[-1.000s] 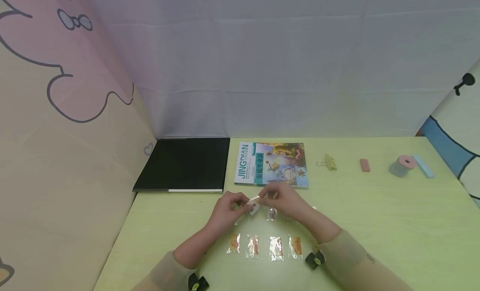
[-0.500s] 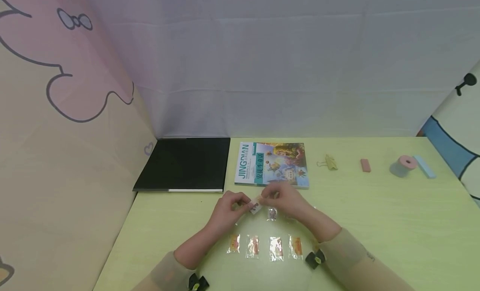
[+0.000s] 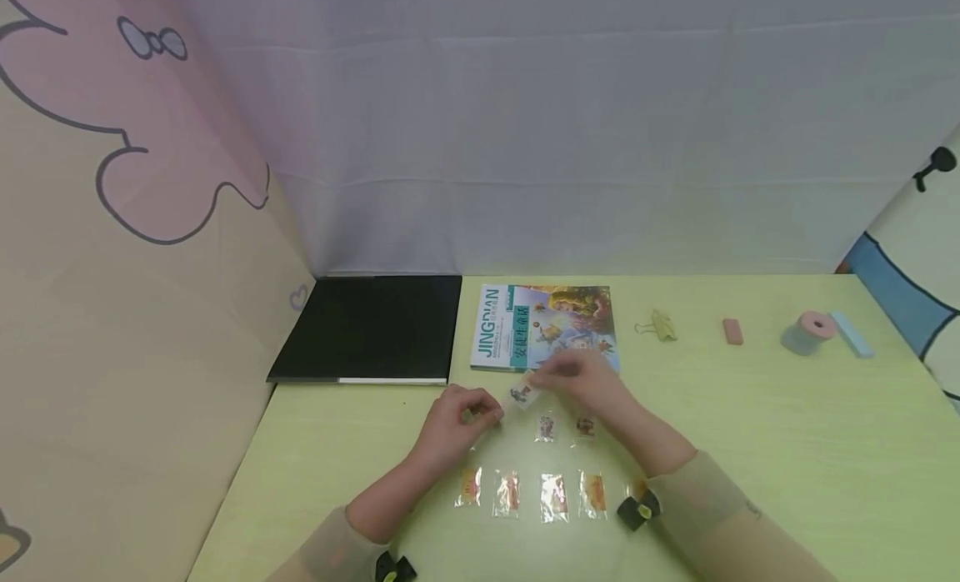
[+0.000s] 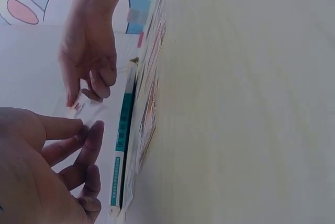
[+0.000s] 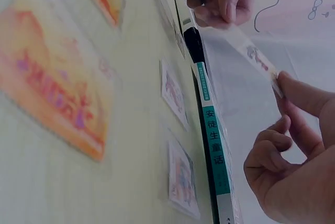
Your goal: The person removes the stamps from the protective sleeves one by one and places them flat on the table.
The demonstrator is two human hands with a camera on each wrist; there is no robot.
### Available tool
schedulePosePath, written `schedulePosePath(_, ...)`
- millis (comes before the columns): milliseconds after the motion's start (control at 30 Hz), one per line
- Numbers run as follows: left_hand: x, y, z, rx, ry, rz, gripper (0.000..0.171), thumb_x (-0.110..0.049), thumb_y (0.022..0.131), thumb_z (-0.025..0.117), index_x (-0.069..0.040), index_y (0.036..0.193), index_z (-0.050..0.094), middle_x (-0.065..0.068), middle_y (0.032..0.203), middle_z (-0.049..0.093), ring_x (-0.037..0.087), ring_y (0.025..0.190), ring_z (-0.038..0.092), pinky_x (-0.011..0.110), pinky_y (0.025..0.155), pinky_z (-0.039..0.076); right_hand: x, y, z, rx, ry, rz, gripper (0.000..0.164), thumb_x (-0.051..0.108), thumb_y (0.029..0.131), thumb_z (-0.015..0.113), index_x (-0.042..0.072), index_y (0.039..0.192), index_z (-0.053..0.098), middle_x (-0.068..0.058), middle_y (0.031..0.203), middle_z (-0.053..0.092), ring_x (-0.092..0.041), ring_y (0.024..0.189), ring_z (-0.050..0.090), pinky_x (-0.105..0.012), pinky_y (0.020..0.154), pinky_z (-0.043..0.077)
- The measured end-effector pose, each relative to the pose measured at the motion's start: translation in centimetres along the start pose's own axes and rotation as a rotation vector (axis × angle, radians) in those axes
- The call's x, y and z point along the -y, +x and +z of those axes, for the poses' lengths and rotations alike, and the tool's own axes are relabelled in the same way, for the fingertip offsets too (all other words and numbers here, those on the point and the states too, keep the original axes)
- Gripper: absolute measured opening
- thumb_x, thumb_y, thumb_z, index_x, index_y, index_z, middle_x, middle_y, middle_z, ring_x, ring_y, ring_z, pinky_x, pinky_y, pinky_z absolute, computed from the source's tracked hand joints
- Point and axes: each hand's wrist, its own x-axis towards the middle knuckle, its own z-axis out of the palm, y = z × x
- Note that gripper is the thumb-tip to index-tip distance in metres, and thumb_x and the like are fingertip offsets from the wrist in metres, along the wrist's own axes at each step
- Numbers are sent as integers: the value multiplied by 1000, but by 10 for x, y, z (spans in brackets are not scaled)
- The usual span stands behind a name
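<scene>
Between my two hands is a small printed card [image 3: 522,393] in a clear plastic sleeve, held above the table. The right hand [image 3: 588,386] pinches the printed end between thumb and forefinger. At the transparent end, the left hand [image 3: 453,419] pinches with thumb and forefinger, its other fingers curled loosely. The right wrist view shows the tilted card [image 5: 256,59] stretched between both sets of fingertips. Below the hands lie more bagged cards: a picture card [image 3: 546,427] and a darker one [image 3: 585,427], with a row of orange-toned packets [image 3: 553,497] nearer the person.
Behind the hands lies a picture book [image 3: 491,332], with a flat black board [image 3: 367,328] to its left. Rightward along the table are a yellow binder clip [image 3: 662,324], a pink eraser [image 3: 732,331], a pink-topped roll [image 3: 806,332] and a light blue strip [image 3: 851,334].
My right hand has moved up and slightly right with the card's printed end, widening the gap between the hands. The left hand has stayed nearly still. A second picture card behind the right hand now shows.
</scene>
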Motion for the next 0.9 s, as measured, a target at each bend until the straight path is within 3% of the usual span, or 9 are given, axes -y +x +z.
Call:
schedulePosePath(200, -1, -4, 2, -67, 15, -53, 4, -26, 82, 71, -25, 80, 74, -19, 79, 64, 13, 86, 45, 29, 76, 37, 2, 3, -4, -89, 11, 56, 21, 39, 77, 73, 19, 83, 71, -1, 80, 65, -20, 67, 56, -30, 61, 47)
schedulePosePath(433, 0, -9, 5, -25, 26, -129, 4, -22, 76, 74, -18, 76, 76, -13, 75, 66, 6, 73, 57, 24, 66, 45, 2, 6, 6, -5, 51, 174, 17, 29, 78, 73, 13, 82, 70, -7, 80, 66, -28, 61, 60, -34, 54, 49)
schedulePosePath(567, -1, -11, 5, 14, 41, -159, 4, -23, 74, 76, -20, 73, 74, -13, 67, 66, 6, 65, 59, 25, 62, 48, 1, 7, 16, 53, -15, 194, 16, 27, 80, 72, 12, 78, 69, -5, 75, 67, -23, 54, 59, -32, 51, 48)
schedulePosePath(700, -2, -12, 7, 35, 74, -180, 9, -25, 73, 76, -23, 67, 70, -12, 61, 62, 7, 59, 57, 26, 57, 47, 3, 8, 24, 57, -123, 209, 16, 26, 79, 72, 12, 72, 69, -3, 69, 66, -17, 52, 55, -29, 50, 45)
schedulePosePath(900, -4, -12, 10, 19, 146, -166, 15, -27, 71, 77, -25, 62, 66, -15, 57, 59, 5, 57, 55, 24, 54, 46, 3, 9, 32, 61, -245, 218, 26, 25, 81, 71, 9, 61, 64, -1, 61, 58, -13, 49, 48, -27, 51, 41)
